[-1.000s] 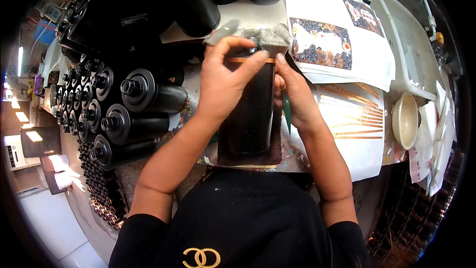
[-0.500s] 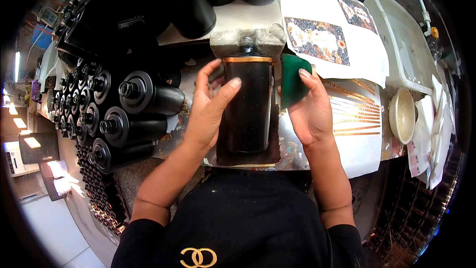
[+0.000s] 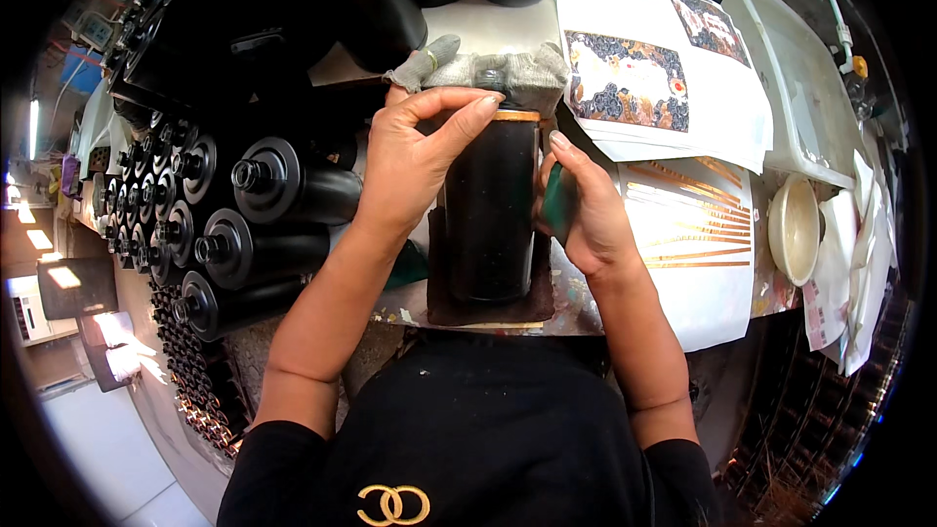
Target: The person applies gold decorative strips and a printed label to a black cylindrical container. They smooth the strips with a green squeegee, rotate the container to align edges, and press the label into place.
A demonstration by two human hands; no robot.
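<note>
A black bottle (image 3: 490, 215) lies in front of me on a dark mat (image 3: 539, 310), its neck on a folded grey cloth (image 3: 537, 76). A narrow gold band (image 3: 517, 116) crosses it below the shoulder. My left hand (image 3: 415, 151) reaches over the bottle's upper left, thumb and index tips pinched at the shoulder by the band; anything between them is too small to see. Grey knit material (image 3: 429, 60) appears to cover other fingers of that hand. Beside the bottle's right side, my right hand (image 3: 593, 215) grips a thin green scraper (image 3: 560, 197), seen partly edge-on.
Several black bottles (image 3: 293, 181) are stacked at left, with others standing behind. On the right, gold strips (image 3: 703, 224) lie on white paper under printed sheets (image 3: 625, 78). Farther right are a cream bowl (image 3: 793, 229) and a pale tray (image 3: 781, 78). Another green piece (image 3: 408, 263) shows beside my left forearm.
My left hand has moved up and right, its thumb and index closing together over the gold band. The right hand has moved slightly left and lower, turning the green scraper more edge-on.
</note>
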